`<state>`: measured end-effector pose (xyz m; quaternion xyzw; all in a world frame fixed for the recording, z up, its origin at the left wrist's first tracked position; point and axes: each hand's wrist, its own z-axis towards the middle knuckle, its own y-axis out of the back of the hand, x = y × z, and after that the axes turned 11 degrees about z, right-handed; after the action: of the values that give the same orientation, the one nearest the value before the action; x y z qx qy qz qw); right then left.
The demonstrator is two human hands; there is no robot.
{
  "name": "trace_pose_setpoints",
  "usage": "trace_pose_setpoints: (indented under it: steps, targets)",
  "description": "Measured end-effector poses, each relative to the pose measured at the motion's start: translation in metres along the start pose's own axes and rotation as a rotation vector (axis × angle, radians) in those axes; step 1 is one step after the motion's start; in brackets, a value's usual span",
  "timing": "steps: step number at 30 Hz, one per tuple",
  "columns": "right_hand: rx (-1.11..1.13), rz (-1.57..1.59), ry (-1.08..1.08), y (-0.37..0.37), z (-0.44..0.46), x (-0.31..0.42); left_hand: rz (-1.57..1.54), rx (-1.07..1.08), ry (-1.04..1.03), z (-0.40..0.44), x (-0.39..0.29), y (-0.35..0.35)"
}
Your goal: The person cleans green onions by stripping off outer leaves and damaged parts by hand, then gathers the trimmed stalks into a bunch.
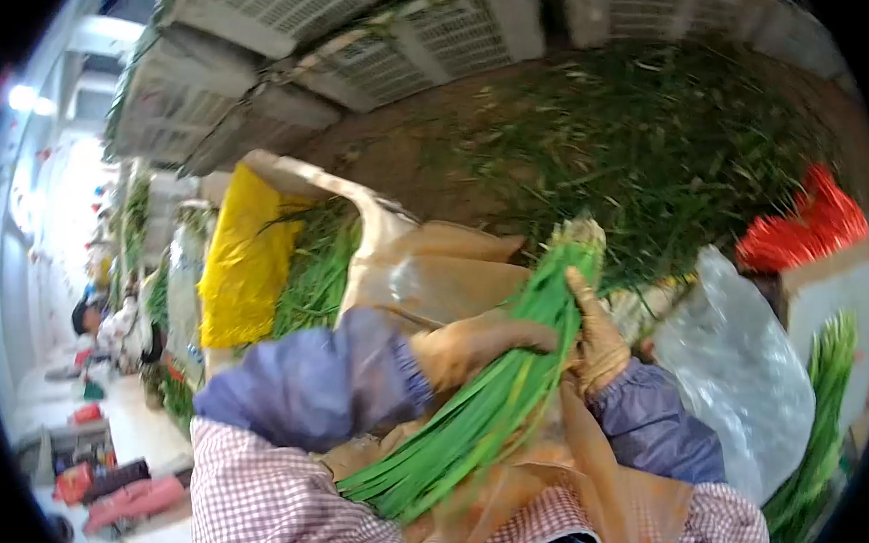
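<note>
A bunch of garlic chives (472, 422), with long flat green leaves and pale cut ends at the top, slants across my lap. My left hand (488, 347), in a tan glove, lies over the middle of the bunch with its fingers curled onto the leaves. Gloved as well, my right hand (595, 337) grips the bunch from the right, close to the pale ends, thumb pointing up along it. A brown plastic apron (435, 281) spreads under and beyond the bunch.
Leaf scraps (644, 152) litter the floor ahead, below white crates (423, 51). To the left are a yellow sack (247, 262) and loose greens (317, 283). A clear plastic bag (740, 373), red plastic (805, 223) and more chives (821, 428) lie right. A person (113, 323) is far left.
</note>
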<state>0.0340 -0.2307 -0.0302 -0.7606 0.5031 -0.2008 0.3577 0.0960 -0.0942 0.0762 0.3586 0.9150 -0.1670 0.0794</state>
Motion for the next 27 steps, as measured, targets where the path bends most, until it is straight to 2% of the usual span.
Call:
trace_pose_setpoints:
  steps: [1,2,4,5,6,7,8,9,10,12,13,15,16,18,20,21,22,23,25,26,27]
  targets:
    - [-0.023,-0.021,-0.004,0.003,0.017,0.005,0.120,-0.068,0.097,-0.002,-0.021,0.004]
    - [-0.164,-0.039,-0.054,0.025,0.042,0.010,-0.013,-0.029,0.100,0.031,-0.013,0.012]
    - [-0.145,-0.079,-0.110,0.048,0.081,0.027,-0.138,0.000,0.090,0.093,-0.004,0.031]
    - [-0.114,-0.114,-0.107,0.063,0.101,0.031,-0.332,0.099,0.116,0.111,-0.007,0.033]
    - [-0.138,-0.186,0.008,0.050,0.098,0.024,-0.527,0.201,0.145,0.131,-0.004,0.038]
    - [-0.164,-0.257,0.124,0.038,0.094,0.017,-0.345,0.080,0.009,0.144,0.007,0.040]
    - [-0.284,-0.051,-0.071,0.040,0.108,0.017,-0.148,-0.063,-0.101,0.148,0.011,0.039]
    - [-0.281,-0.057,-0.072,0.045,0.110,0.016,0.118,-0.190,-0.120,0.151,0.013,0.039]
    - [-0.210,-0.050,-0.046,0.047,0.111,0.014,0.118,-0.198,-0.128,0.152,0.019,0.038]
    - [-0.130,-0.046,-0.018,0.038,0.110,0.010,0.248,-0.470,-0.337,0.144,0.029,0.027]
    - [-0.111,-0.018,0.090,0.032,0.109,0.006,0.247,-0.474,-0.344,0.139,0.033,0.028]
    - [-0.072,0.039,0.312,0.013,0.103,-0.001,-0.025,-0.223,-0.297,0.086,0.027,0.019]
    - [-0.014,-0.019,0.365,0.006,0.095,-0.001,-0.183,-0.224,-0.400,0.069,0.029,0.007]
    - [0.017,-0.124,0.627,-0.032,0.067,-0.006,-0.075,-0.077,-0.325,0.031,0.036,0.007]
    - [0.141,-0.131,0.725,-0.045,0.059,-0.008,0.050,-0.071,-0.233,0.021,0.043,0.014]
    - [0.177,-0.122,0.677,-0.058,0.041,-0.007,0.133,-0.233,-0.338,0.001,0.036,0.010]
    - [0.316,-0.103,0.710,-0.053,0.052,-0.007,0.229,-0.410,-0.424,-0.019,0.028,0.006]
    - [0.511,0.010,0.598,-0.058,0.041,-0.006,0.216,-0.430,-0.606,-0.041,0.025,0.010]
    - [0.783,0.175,0.228,-0.058,0.022,-0.010,0.064,-0.499,-0.709,-0.065,0.026,0.023]
    - [0.787,0.177,0.241,-0.055,0.018,-0.022,0.076,-0.492,-0.712,-0.073,0.035,0.026]
    - [0.827,0.146,0.147,-0.052,0.018,-0.036,0.106,-0.536,-0.664,-0.077,0.047,0.025]
